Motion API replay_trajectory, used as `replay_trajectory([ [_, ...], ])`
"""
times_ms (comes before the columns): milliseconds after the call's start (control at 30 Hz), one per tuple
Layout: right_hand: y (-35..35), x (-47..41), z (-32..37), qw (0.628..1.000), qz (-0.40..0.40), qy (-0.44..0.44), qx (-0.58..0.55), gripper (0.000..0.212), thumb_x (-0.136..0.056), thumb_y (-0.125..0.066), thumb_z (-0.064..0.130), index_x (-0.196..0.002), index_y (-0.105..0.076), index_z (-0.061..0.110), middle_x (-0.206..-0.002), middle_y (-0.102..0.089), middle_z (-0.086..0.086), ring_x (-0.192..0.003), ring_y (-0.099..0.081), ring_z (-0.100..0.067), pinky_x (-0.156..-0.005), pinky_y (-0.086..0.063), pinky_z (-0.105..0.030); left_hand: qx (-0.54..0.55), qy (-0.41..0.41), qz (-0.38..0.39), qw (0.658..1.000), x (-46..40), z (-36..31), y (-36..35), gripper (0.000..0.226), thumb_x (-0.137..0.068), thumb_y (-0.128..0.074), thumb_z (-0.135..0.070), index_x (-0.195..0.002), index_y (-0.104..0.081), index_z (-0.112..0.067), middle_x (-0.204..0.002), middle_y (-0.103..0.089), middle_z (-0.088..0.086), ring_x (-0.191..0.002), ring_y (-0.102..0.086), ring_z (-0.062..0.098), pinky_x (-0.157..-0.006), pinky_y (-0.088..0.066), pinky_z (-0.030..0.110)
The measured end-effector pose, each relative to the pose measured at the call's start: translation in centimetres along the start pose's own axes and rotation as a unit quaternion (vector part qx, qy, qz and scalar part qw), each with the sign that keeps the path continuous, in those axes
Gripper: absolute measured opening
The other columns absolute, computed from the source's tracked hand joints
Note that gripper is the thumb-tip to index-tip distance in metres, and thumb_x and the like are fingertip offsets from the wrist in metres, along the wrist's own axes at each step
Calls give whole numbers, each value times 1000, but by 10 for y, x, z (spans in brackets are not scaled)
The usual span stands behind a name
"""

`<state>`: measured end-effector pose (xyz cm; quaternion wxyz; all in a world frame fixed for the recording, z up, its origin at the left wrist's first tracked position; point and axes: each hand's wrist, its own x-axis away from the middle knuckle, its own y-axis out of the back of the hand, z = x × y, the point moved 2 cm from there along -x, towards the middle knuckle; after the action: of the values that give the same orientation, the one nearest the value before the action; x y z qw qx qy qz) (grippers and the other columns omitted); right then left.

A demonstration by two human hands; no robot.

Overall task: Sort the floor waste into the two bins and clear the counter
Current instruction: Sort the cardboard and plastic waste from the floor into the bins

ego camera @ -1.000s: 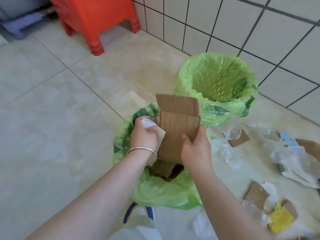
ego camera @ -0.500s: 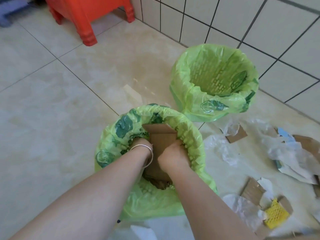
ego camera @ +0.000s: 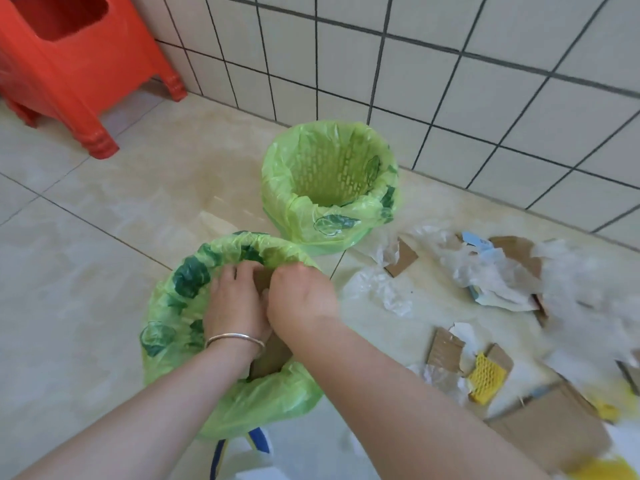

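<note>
Pressing cardboard (ego camera: pixel 268 356) into the near bin (ego camera: pixel 180 299) on beige floor tiles (ego camera: pixel 86 271), both hands' fingers (ego camera: pixel 242 271) curl around it.

Both hands are down in the mouth of the near bin (ego camera: pixel 180 306), green liner bunched round its rim. Left hand (ego camera: pixel 235 306), bracelet (ego camera: pixel 235 338) on the wrist, and right hand (ego camera: pixel 301 299) press on brown cardboard (ego camera: pixel 268 358), which shows between and below the fingers; grip not clear. Beyond the fingertips stands the far bin (ego camera: pixel 329 216), lined green. Right of the right fingers: torn cardboard scraps (ego camera: pixel 445 349), clear plastic (ego camera: pixel 377 289), yellow foam net (ego camera: pixel 485 375). Red stool (ego camera: pixel 69 64) far left.
</note>
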<state>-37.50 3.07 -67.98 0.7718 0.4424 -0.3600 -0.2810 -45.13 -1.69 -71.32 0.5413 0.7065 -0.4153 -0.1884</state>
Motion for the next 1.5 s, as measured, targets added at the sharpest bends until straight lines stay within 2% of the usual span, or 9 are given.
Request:
replay_trajectory([
  [100, 29, 23, -34, 997, -58, -25, -38, 29, -93, -42, 13, -117, -57, 9, -117, -62, -10, -109, -59, -29, -74, -42, -31, 69, -93, -12, 993, 11, -50, 7, 30, -83, -52, -3, -110, -62, -14, -114, -59, 9, -106, -56, 30, -85, -44, 35],
  [300, 51, 54, -143, 972, -115, -162, -128, 29, -90, -40, 16, -110, -60, 11, -111, -64, -12, -104, -60, -33, -69, -34, -30, 129, -193, 50, 971, 26, -152, -36, 27, -82, -53, -5, -101, -66, -18, -103, -66, 6, -97, -62, 28, -85, -50, 41],
  [600, -3, 55, -267, 923, -128, -277, -233, 26, -92, -39, 21, -106, -60, 13, -102, -66, -10, -95, -59, -31, -65, -33, -28, 143, -186, 185, 954, 14, -221, -144, 21, -84, -55, -7, -96, -67, -19, -92, -62, -5, -87, -62, 16, -84, -49, 28],
  [867, -34, 45, -335, 911, -93, -326, -234, 24, -92, -40, 19, -107, -58, 14, -101, -66, -10, -93, -60, -31, -64, -36, -29, 121, -194, 270, 935, 1, -257, -214, 22, -88, -52, -10, -99, -67, -21, -107, -64, -1, -88, -60, 16, -89, -49, 29],
  [1000, -42, 36, -362, 902, -115, -341, -238, 25, -92, -42, 18, -110, -60, 16, -109, -61, -3, -97, -59, -24, -71, -44, -30, 100, -208, 304, 924, -10, -272, -240, 26, -91, -49, -13, -108, -67, -21, -115, -62, 1, -100, -62, 19, -93, -47, 30],
  [1167, -49, 21, -397, 910, -151, -340, -182, 34, -91, -46, 16, -125, -51, 19, -126, -49, 0, -114, -50, -19, -79, -42, -27, 39, -313, 247, 916, -40, -292, -258, 38, -87, -50, -8, -122, -57, -19, -129, -51, -2, -117, -52, 17, -97, -43, 29],
  [1300, -44, 4, -424, 914, -189, -347, -87, 44, -87, -50, 12, -131, -47, 17, -135, -44, -3, -122, -41, -25, -93, -36, -31, -111, -418, 169, 886, -62, -311, -268, 52, -86, -56, -23, -135, -40, -29, -144, -36, -7, -133, -30, 18, -100, -34, 31],
  [1433, -40, -11, -448, 898, -144, -413, -39, 68, -85, -54, 15, -145, -24, 21, -143, -34, -7, -127, -37, -27, -100, -36, -33, -170, -403, 174, 882, -76, -318, -277, 63, -86, -57, -36, -142, -26, -31, -147, -27, -1, -136, -25, 24, -101, -34, 38],
  [1500, -41, -14, -456, 889, -114, -441, -50, 62, -86, -53, 16, -143, -28, 19, -137, -40, -8, -125, -40, -26, -99, -38, -32, -194, -405, 155, 880, -81, -317, -277, 59, -87, -54, -30, -141, -28, -29, -143, -33, 1, -129, -33, 27, -94, -37, 38],
])
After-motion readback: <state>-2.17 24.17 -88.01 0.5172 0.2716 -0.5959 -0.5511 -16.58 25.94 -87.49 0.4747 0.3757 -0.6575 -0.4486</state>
